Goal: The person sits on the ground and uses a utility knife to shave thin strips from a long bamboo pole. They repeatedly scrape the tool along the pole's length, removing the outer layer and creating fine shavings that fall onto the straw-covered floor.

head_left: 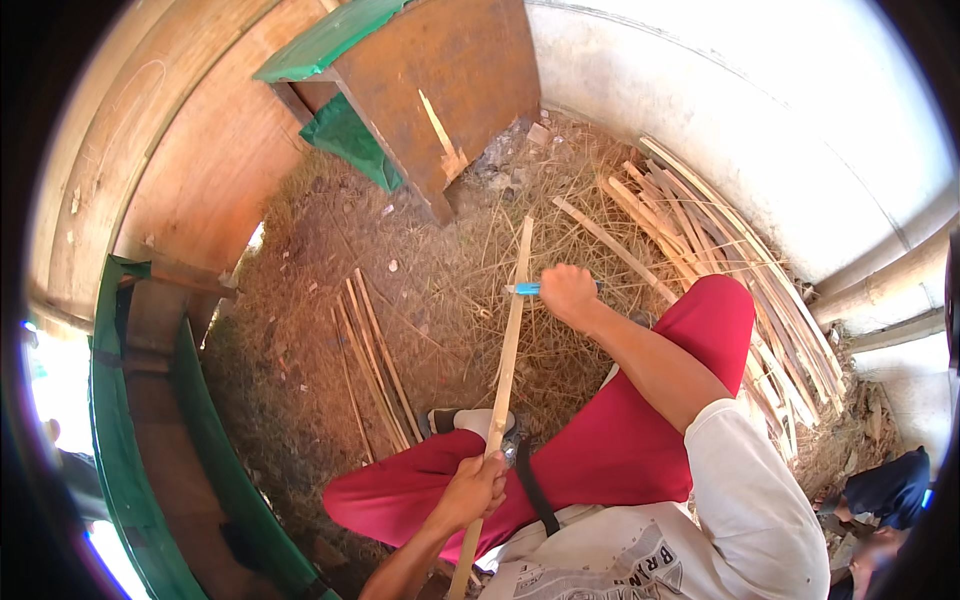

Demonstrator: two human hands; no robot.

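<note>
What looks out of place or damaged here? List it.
The ground is littered with shavings and dry fibre. A pale gouge scars the brown wooden board. Split strips lie loose, and more are heaped by the wall. The left hand grips the bamboo strip; the right hand holds a blue-handled knife against it.

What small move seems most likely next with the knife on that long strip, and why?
Probably a short push of the blue-handled knife further along the bamboo strip, away from the body. The right hand has the blade laid against the strip's edge partway up, while the left hand grips the strip's lower part to steady it. Shavings on the ground suggest paring.
</note>
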